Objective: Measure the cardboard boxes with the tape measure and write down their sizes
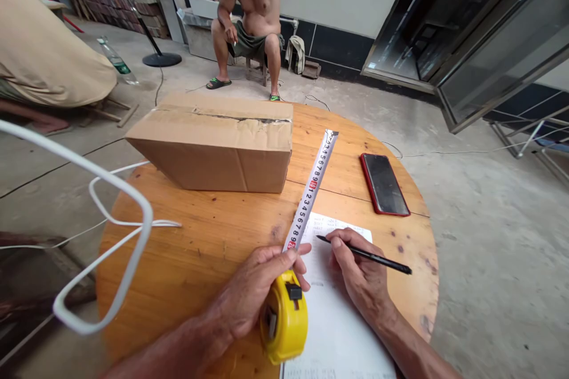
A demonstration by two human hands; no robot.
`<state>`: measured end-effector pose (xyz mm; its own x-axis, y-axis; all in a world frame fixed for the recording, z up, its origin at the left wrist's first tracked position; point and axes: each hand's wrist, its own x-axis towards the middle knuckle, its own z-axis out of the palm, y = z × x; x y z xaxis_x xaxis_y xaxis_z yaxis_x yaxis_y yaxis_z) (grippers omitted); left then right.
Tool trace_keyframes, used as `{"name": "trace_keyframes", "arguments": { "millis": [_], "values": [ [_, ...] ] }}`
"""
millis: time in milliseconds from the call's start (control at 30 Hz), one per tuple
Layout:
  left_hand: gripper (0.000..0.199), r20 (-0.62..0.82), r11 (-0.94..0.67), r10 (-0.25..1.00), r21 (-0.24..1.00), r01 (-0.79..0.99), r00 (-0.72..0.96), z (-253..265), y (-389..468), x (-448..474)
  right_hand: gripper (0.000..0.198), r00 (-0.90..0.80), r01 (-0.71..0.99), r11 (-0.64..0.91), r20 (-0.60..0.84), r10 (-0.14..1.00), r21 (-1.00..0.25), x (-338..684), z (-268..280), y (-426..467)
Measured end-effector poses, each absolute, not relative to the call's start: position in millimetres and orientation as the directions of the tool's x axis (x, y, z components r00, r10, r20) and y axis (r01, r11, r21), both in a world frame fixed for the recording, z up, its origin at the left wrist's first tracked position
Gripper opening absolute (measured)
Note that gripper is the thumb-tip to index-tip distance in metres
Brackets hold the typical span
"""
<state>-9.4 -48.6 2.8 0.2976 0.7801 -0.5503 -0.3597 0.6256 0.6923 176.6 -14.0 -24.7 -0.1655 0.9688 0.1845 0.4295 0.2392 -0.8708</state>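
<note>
My left hand (262, 284) grips a yellow tape measure (288, 325), thumb and fingers closed around the blade near its case. The white blade (309, 189) sticks out away from me, its numbers running past the red 10 to about 20. In my right hand (362, 272) is a black pen (377, 257), its tip just over a sheet of paper (333, 320) with small writing on it. A taped cardboard box (217, 160) sits on the wooden table (222, 219), left of the blade's far end and apart from my hands.
A phone in a red case (384, 183) lies at the table's right. A white cable (142, 207) loops across the left edge. Beyond the table a person (255, 12) sits on a stool. A plastic bottle (118, 62) lies on the floor near a round stand base (162, 59).
</note>
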Motion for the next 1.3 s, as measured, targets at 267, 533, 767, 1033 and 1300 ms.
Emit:
{"name": "trace_keyframes", "arguments": {
  "millis": [267, 533, 767, 1033, 1300],
  "values": [
    [0.031, -0.546, 0.619, 0.785, 0.694, -0.367, 0.292, 6.0, -46.3, -9.8, 0.014, -0.243, 0.533, 0.377, 0.29, 0.926, -0.757, 172.3, -20.7, -11.6],
    [0.032, -0.539, 0.612, 0.79, 0.713, -0.343, 0.291, 6.5, -46.2, -10.8, 0.013, -0.255, 0.539, 0.387, 0.293, 0.922, -0.748, 170.7, -21.0, -11.0],
    [0.032, -0.544, 0.618, 0.786, 0.696, -0.365, 0.294, 3.6, -46.1, -9.7, 0.013, -0.271, 0.534, 0.394, 0.29, 0.918, -0.748, 170.5, -20.8, -10.0],
    [0.032, -0.533, 0.611, 0.792, 0.703, -0.365, 0.298, 3.0, -46.7, -10.5, 0.012, -0.295, 0.532, 0.411, 0.293, 0.91, -0.74, 170.1, -21.4, -9.9],
    [0.031, -0.536, 0.613, 0.79, 0.697, -0.373, 0.298, 3.1, -46.7, -9.6, 0.011, -0.313, 0.525, 0.433, 0.308, 0.899, -0.732, 169.9, -21.7, -9.0]
  ]
}}
